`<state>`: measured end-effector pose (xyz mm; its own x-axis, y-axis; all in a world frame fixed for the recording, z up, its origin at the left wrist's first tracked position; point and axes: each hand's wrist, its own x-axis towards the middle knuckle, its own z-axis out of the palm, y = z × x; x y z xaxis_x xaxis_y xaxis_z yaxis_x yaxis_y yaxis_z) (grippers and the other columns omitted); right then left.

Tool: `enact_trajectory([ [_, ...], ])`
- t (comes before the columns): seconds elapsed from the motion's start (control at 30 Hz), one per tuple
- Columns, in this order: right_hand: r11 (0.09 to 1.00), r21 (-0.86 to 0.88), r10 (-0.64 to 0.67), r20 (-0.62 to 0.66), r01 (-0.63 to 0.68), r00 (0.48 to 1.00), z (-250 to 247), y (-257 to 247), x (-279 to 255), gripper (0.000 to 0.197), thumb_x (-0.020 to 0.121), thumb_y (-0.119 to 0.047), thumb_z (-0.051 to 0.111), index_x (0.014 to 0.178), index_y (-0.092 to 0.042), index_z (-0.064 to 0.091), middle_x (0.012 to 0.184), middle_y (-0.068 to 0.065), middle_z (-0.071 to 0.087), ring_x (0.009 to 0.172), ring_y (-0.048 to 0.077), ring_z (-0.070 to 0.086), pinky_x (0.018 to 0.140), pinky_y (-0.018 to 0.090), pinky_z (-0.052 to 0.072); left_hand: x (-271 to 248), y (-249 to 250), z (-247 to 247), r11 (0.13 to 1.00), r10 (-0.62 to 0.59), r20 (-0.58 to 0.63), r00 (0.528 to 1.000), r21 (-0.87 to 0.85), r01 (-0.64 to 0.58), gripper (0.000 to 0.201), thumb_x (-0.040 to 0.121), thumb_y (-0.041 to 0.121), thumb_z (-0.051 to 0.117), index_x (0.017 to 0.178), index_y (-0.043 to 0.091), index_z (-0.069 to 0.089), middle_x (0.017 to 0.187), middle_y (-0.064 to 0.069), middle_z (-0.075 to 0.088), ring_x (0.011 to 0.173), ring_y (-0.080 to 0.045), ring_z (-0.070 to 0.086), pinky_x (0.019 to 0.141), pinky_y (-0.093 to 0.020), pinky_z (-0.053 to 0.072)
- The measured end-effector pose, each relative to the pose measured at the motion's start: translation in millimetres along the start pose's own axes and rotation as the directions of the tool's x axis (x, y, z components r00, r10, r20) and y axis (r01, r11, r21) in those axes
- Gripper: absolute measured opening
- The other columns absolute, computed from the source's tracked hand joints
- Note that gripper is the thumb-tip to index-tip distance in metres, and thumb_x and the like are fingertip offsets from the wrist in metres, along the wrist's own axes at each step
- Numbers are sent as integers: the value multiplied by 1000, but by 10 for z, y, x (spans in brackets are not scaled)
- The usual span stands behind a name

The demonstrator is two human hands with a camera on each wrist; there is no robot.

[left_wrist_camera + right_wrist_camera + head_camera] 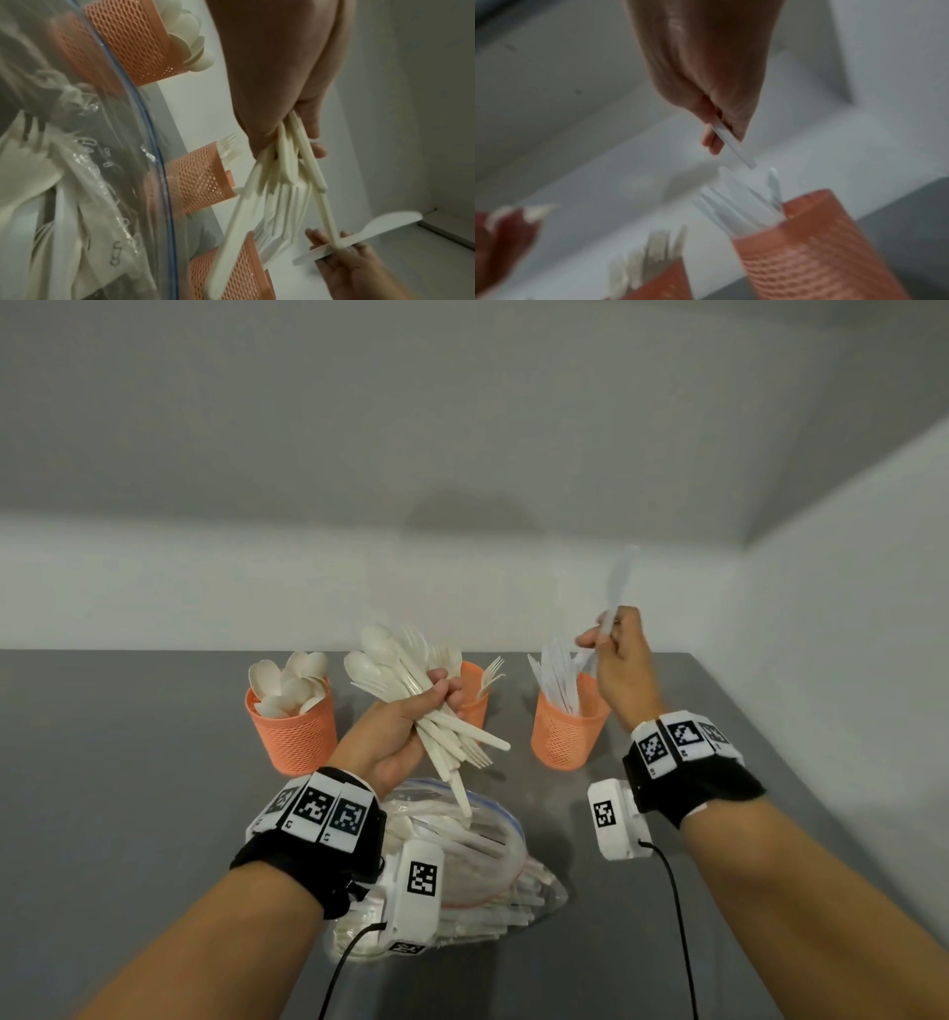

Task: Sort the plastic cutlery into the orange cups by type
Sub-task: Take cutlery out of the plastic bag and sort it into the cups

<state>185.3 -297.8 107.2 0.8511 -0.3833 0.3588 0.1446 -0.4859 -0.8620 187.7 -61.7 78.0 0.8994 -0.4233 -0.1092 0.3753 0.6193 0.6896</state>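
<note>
My right hand (pixel 619 660) is raised at the centre right of the head view, fingers curled around the handle of one white plastic knife (pixel 616 588); its blade points up toward the wall. In the right wrist view the handle end pokes out below my fingers (pixel 712 142), just above the knife cup, not touching it.

My left hand (pixel 405 726) sits at the centre of the head view, fingers clamped around a mixed bundle of cutlery (pixel 411 680). Spoon bowls and fork tines fan out toward the upper left, and handles stick out toward the lower right. The pieces overlap too much for me to count.

Beyond my hands, three orange cups stand in a row on the grey table (pixel 128 788). The left cup (pixel 292 731) holds a cluster of spoons, bowls up; I cannot count them exactly. The middle cup (pixel 475 695), partly hidden behind my left hand, holds forks; I can make out two or so. The right cup (pixel 565 731) holds a bunch of white knives, too crowded to count.

At the lower centre, under my left wrist, lies one clear plastic bag (pixel 477 855) with more white cutlery inside. In the left wrist view its blue-edged rim curves across the left half of the frame.

Each wrist wears one black band with square black-and-white markers and one small white camera box with a black cable.
</note>
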Motion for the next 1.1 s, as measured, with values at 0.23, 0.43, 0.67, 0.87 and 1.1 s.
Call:
enact_trajectory([
  [0.23, 992, -80, 100, -32, -102, 995, 150, 362, 0, 41, 88, 4, 40, 127, -6, 43, 116, 8, 47, 110, 22, 48, 99, 32, 39, -16, 25, 56, 998, 43, -25, 999, 40, -42, 18, 92, -2, 46, 86, 13, 54, 76, -8, 66, 69, -12, 69, 75, -28, 56],
  [0.43, 984, 64, -175, 272, 164, 946, 340, -132, -366, 15, 89, -1, 54, 93, -14, 60, 91, -1, 61, 78, -8, 54, 73, 6, 41, -38, 13, 71, 996, 84, -86, 993, -8, -85, 25, 89, -11, 45, 95, 12, 52, 76, -9, 71, 72, -15, 70, 78, -31, 57],
  [0.67, 989, 102, -5, 737, -103, 676, 508, -333, -710, 17, 98, -15, 45, 95, -24, 60, 77, 6, 66, 61, 13, 62, 53, 20, 50, -124, 62, 66, 993, 117, -16, 993, 13, -117, 28, 91, -9, 43, 101, 15, 52, 85, -6, 73, 82, -15, 72, 80, -35, 57],
  [0.87, 930, 308, 32, 470, -198, 882, 355, -383, -538, 11, 85, 1, 61, 83, -8, 68, 59, 2, 63, 43, 3, 54, 44, 13, 44, -219, 152, -72, 985, 84, -137, 987, -136, -103, 19, 91, -8, 45, 97, 8, 55, 84, -17, 73, 78, -26, 73, 78, -41, 56],
  [1.1, 556, 772, 92, 312, -309, 945, 289, -596, -423, 18, 91, -13, 53, 76, -17, 60, 76, -4, 68, 72, 10, 65, 73, 28, 53, -296, 184, -119, 995, 79, -125, 989, -55, -87, 13, 94, 2, 46, 95, 12, 55, 66, -4, 61, 57, -11, 62, 65, -28, 57],
])
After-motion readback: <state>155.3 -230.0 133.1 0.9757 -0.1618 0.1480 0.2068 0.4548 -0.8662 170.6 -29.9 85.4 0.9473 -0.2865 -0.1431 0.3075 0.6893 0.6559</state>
